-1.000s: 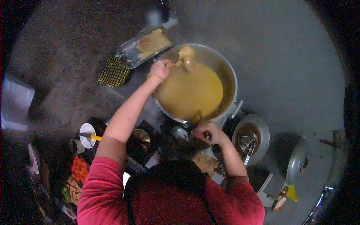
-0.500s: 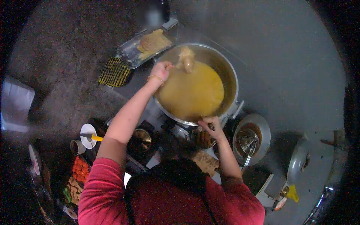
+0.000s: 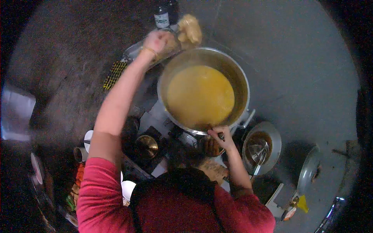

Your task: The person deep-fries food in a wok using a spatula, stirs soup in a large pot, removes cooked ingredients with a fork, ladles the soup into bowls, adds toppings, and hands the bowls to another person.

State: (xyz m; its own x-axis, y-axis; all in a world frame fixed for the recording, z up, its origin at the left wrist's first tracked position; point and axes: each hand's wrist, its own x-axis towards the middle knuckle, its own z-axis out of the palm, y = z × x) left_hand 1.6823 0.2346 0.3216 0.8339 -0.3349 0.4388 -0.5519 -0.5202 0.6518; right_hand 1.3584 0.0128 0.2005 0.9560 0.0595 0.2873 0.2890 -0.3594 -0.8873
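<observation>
Meat piece [image 3: 190, 30], just beside left fingers [image 3: 168, 37], beyond pot [image 3: 237, 79]

A dark worktop [image 3: 151, 118] is crowded with kitchenware, its edges lost in shadow. At the middle a large pot [image 3: 241, 95] is set. Beyond it, to the left, a tray [image 3: 133, 51] is laid, with a bottle [image 3: 161, 19] placed nearby; to the right, a wide bowl [image 3: 274, 141] is stood close to the pot.
</observation>
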